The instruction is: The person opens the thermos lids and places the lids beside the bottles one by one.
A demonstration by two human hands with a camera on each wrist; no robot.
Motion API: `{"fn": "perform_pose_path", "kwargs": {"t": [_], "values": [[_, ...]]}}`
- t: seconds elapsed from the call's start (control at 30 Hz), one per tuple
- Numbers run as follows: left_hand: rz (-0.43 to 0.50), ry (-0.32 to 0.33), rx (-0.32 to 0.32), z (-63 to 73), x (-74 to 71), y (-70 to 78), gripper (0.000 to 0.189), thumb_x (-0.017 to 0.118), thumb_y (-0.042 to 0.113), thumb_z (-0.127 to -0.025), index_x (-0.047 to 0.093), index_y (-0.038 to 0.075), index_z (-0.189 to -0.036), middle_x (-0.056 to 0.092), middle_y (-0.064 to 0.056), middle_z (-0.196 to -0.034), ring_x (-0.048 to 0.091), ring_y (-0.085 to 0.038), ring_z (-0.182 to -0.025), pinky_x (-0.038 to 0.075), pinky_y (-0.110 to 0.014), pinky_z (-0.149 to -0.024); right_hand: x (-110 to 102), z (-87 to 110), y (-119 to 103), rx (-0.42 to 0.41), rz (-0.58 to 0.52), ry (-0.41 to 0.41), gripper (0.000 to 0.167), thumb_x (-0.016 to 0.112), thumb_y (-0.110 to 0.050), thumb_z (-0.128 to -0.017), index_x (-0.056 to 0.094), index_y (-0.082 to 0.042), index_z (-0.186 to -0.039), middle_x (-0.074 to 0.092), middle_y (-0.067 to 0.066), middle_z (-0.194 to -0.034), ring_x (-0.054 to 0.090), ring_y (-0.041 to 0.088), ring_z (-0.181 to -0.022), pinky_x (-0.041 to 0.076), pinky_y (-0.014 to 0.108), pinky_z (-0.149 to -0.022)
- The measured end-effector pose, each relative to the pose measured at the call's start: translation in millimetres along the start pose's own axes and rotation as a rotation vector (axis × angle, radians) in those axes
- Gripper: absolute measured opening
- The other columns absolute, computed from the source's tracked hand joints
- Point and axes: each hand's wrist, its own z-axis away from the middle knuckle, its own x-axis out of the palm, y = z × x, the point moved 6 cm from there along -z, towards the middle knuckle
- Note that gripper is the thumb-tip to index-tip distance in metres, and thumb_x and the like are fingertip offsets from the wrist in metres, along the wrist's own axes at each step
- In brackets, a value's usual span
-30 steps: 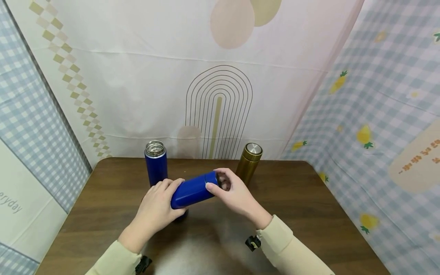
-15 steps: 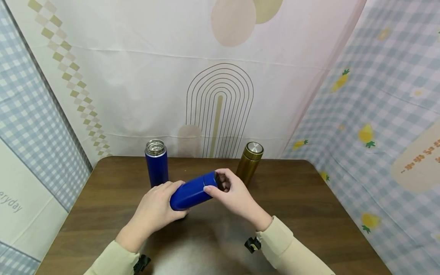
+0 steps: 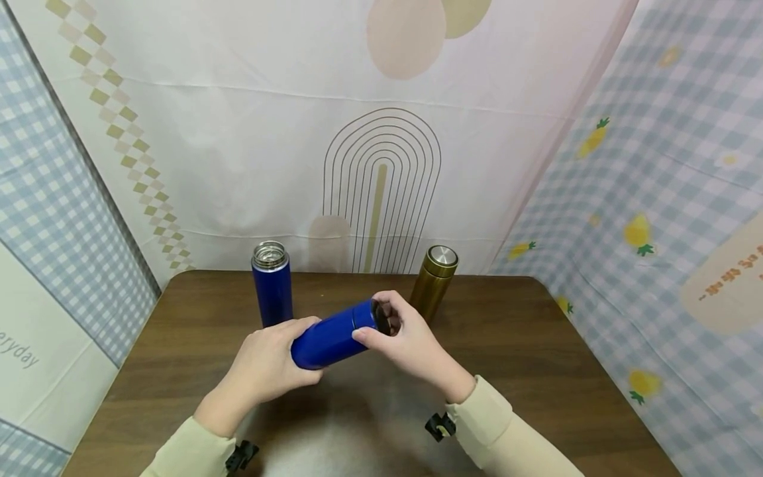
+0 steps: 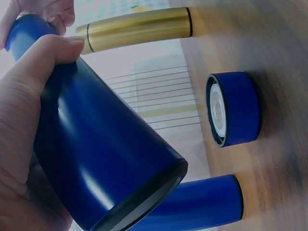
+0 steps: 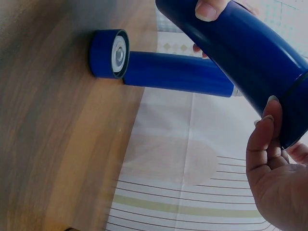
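A blue thermos bottle (image 3: 328,339) is held tilted above the table, its capped end up and to the right. My left hand (image 3: 265,364) grips it round the lower body; the left wrist view shows the thumb lying along its side. The fingers and thumb of my right hand (image 3: 411,348) hold the blue lid (image 3: 363,315) at the upper end. Behind the left hand, a second blue thermos (image 3: 273,291) stands upright without a lid, its steel mouth showing. On the table near it sits a loose blue lid (image 4: 243,108), inner side up, hidden in the head view.
A gold thermos (image 3: 433,285) with its lid on stands at the back right of the wooden table (image 3: 518,371). A white patterned cloth (image 3: 250,146) hangs behind the table, with checked cloth (image 3: 644,152) at the sides.
My left hand and the bottle's base have shifted slightly left and down. More of the lid's dark top end shows. Both hands keep their hold, and the standing bottles stay put.
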Motion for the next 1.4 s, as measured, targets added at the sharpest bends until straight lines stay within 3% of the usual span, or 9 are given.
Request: {"fn": "perform_pose_path", "kwargs": {"t": [0.13,0.33,0.77,0.9,1.13,1.27,1.4], "values": [[0.02,-0.031,-0.021,-0.5,0.1,-0.9,0.064,0.084,0.053,-0.059,0.063,0.033,-0.116,0.067,0.013,-0.1,0.061,-0.008,-0.079,0.051,-0.035,-0.067,1.6,-5.2,18.3,-0.01,0.018,0.01,0.045,0.077,-0.029,-0.083,0.052,-0.024,-0.121,0.058,0.004,-0.099,0.056,0.024,-0.086,0.05,0.039,-0.073],[0.077,-0.128,-0.051,2.1,6.5,-3.1,0.061,0.084,0.058,-0.058,0.061,0.042,-0.112,0.064,0.021,-0.092,0.058,-0.003,-0.076,0.049,-0.032,-0.068,4.1,-4.4,19.1,-0.082,-0.002,-0.037,0.042,0.077,-0.036,-0.082,0.053,-0.033,-0.117,0.059,-0.001,-0.103,0.059,0.02,-0.087,0.053,0.037,-0.073],[0.174,-0.224,-0.048,4.7,9.4,-3.0,0.064,0.079,0.069,-0.059,0.059,0.045,-0.115,0.061,0.025,-0.093,0.057,0.001,-0.078,0.049,-0.029,-0.07,2.3,-0.4,12.6,-0.211,0.012,-0.112,0.046,0.079,-0.033,-0.081,0.054,-0.031,-0.12,0.056,-0.005,-0.114,0.059,0.018,-0.094,0.054,0.039,-0.077],[0.152,-0.18,-0.056,4.3,8.4,-3.4,0.065,0.082,0.059,-0.062,0.061,0.036,-0.118,0.061,0.019,-0.103,0.058,-0.004,-0.084,0.049,-0.034,-0.075,2.0,-2.7,17.8,-0.154,0.03,-0.118,0.05,0.076,-0.033,-0.084,0.051,-0.032,-0.127,0.056,-0.004,-0.118,0.06,0.017,-0.096,0.054,0.037,-0.078],[-0.131,0.0,0.052,4.0,2.1,-1.1,0.071,0.083,0.048,-0.063,0.061,0.016,-0.123,0.062,-0.002,-0.102,0.058,-0.023,-0.091,0.047,-0.043,-0.082,4.0,-4.9,45.6,0.096,-0.018,-0.174,0.06,0.069,-0.041,-0.088,0.041,-0.027,-0.138,0.053,0.005,-0.123,0.062,0.022,-0.092,0.055,0.036,-0.074],[-0.168,0.058,0.083,5.2,0.3,-1.4,0.073,0.086,0.043,-0.061,0.062,0.013,-0.122,0.057,-0.008,-0.108,0.054,-0.03,-0.098,0.045,-0.047,-0.085,8.7,-2.8,54.2,0.204,-0.045,-0.197,0.064,0.063,-0.05,-0.09,0.037,-0.021,-0.141,0.052,0.009,-0.123,0.062,0.026,-0.093,0.056,0.038,-0.07],[-0.188,0.081,0.091,5.9,-0.8,-0.6,0.077,0.089,0.041,-0.059,0.061,0.013,-0.124,0.05,-0.013,-0.111,0.048,-0.034,-0.102,0.042,-0.052,-0.088,13.4,-2.1,54.8,0.227,-0.039,-0.191,0.066,0.059,-0.054,-0.091,0.036,-0.018,-0.142,0.051,0.011,-0.123,0.061,0.027,-0.095,0.056,0.038,-0.068]]}}
